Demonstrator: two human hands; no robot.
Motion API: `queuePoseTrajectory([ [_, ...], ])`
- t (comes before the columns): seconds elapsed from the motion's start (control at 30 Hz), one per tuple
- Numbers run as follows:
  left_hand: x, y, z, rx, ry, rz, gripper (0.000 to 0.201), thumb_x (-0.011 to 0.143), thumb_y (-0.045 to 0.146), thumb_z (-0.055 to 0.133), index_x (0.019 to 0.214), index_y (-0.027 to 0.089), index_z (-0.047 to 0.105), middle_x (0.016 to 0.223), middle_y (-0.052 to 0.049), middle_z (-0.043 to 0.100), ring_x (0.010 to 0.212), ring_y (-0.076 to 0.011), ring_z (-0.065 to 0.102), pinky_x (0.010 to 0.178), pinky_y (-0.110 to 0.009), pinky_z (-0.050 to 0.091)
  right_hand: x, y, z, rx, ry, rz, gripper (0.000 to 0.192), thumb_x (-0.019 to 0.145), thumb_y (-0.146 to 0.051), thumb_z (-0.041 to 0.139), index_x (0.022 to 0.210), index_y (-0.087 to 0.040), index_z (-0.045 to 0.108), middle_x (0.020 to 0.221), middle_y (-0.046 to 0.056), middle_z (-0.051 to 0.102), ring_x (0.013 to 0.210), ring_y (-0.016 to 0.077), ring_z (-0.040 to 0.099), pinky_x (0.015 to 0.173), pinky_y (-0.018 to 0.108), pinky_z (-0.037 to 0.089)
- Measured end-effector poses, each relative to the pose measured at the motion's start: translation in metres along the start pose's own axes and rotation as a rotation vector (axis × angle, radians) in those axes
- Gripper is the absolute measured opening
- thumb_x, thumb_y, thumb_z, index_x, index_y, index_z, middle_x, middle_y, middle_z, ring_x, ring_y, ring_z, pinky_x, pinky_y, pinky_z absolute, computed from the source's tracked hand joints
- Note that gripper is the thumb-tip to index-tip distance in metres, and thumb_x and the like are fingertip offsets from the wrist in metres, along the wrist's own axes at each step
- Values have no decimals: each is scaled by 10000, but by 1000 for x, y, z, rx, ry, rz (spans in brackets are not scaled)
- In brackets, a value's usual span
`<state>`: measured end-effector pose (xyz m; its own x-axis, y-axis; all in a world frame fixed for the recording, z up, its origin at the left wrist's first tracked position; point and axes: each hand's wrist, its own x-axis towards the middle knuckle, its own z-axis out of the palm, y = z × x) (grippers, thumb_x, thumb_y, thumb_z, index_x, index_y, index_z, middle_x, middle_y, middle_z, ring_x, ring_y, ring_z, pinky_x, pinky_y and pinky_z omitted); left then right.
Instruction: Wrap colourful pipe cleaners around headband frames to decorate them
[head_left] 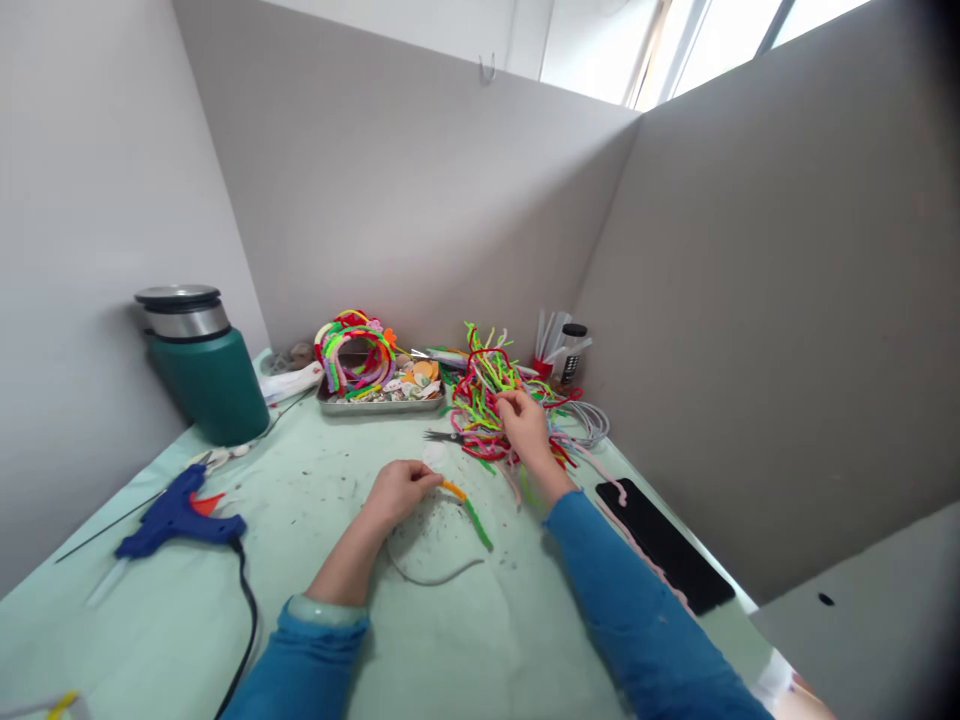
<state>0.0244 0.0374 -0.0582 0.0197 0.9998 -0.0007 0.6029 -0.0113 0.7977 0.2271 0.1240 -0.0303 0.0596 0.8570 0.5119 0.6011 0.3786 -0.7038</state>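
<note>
Two hands are busy on the green tabletop. The left hand pinches one end of an orange and green pipe cleaner, which lies long and slanted, running toward 4 o'clock from the fingers. The right hand is at 1 o'clock from it, fingers curled into the pile of colorful pipe cleaners. Small scissors lie between, just beside the pile. A blue glue gun rests well apart at 9 o'clock. A tray sits at 12 o'clock.
</note>
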Motion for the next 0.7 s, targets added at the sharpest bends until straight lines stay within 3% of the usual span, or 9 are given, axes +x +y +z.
queuePoseTrajectory([
  [0.07,0,0,0,-10,-1,6,329,658,464,553,651,152,659,531,6,528,533,-122,420,509,-231,286,18,-7,12,-117,-159,106,364,846,-311,316,997,-133,596,814,56,657,596,131,583,531,221,420],
  [0.13,1,-1,0,-21,-1,16,333,651,470,560,643,150,650,525,12,515,526,-118,408,503,-229,280,35,-13,25,-173,-238,127,356,848,-291,318,963,-133,615,814,57,666,576,120,590,510,206,411],
  [0.2,1,-3,0,-35,4,22,341,645,479,566,635,147,643,523,15,511,522,-115,402,499,-227,277,46,-19,36,-240,-306,131,309,824,-298,392,830,-133,653,739,62,671,581,133,599,530,211,414],
  [0.3,3,-5,0,-48,0,42,356,644,490,567,645,144,651,529,16,518,531,-115,409,504,-226,283,48,-24,52,-364,-376,121,222,743,-309,541,690,-133,665,753,111,680,748,205,625,647,253,428],
  [0.4,3,-4,-1,-33,-18,79,372,659,497,553,668,144,669,549,8,542,556,-122,435,519,-225,294,37,-24,67,-443,-403,115,175,702,-291,595,707,-132,669,870,159,676,912,266,597,747,306,415],
  [0.53,3,-3,-2,-1,-32,101,392,692,503,513,682,147,677,572,-3,568,573,-128,456,524,-223,299,26,-17,77,-399,-398,99,90,671,-216,611,677,-140,658,797,137,676,863,259,604,721,302,411],
  [0.7,2,-3,-3,17,-27,108,388,719,479,482,680,145,675,563,-7,567,562,-128,456,518,-223,299,37,-10,55,-172,-336,15,208,788,-310,475,779,-166,625,761,37,647,685,152,573,600,228,402],
])
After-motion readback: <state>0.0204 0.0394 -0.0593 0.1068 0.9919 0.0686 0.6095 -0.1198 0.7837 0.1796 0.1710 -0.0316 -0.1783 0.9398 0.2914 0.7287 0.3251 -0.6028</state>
